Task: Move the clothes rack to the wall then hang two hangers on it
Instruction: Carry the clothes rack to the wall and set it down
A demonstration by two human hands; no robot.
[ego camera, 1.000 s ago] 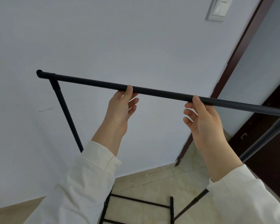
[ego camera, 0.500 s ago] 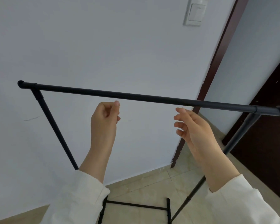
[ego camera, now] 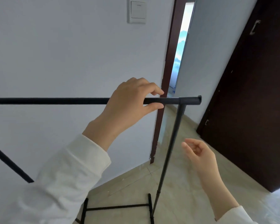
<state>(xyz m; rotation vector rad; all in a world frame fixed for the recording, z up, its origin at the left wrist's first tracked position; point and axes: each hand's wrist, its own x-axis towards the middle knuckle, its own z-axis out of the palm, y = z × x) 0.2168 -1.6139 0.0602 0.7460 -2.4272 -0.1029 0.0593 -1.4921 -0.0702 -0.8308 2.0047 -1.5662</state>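
Observation:
The black clothes rack [ego camera: 55,101] stands close to the pale wall, its top bar level across the view. Its right upright [ego camera: 173,143] runs down to a foot bar [ego camera: 116,207] on the tiled floor. My left hand [ego camera: 129,102] is in front of the bar near its right end, forefinger above and thumb below, loosely spread rather than clamped. Lower down, right of the upright, my right hand [ego camera: 199,157] hovers with fingers loosely curled and nothing in it. No hangers are in view.
A light switch [ego camera: 137,12] is on the wall above the rack. A brown door frame [ego camera: 166,75] with a narrow gap stands right of the rack's end. A dark door [ego camera: 249,102] leans open at the right.
Both hands have let go of the top bar. The view has swung right, my left hand now sits by the bar's right end, and my right hand has dropped below it.

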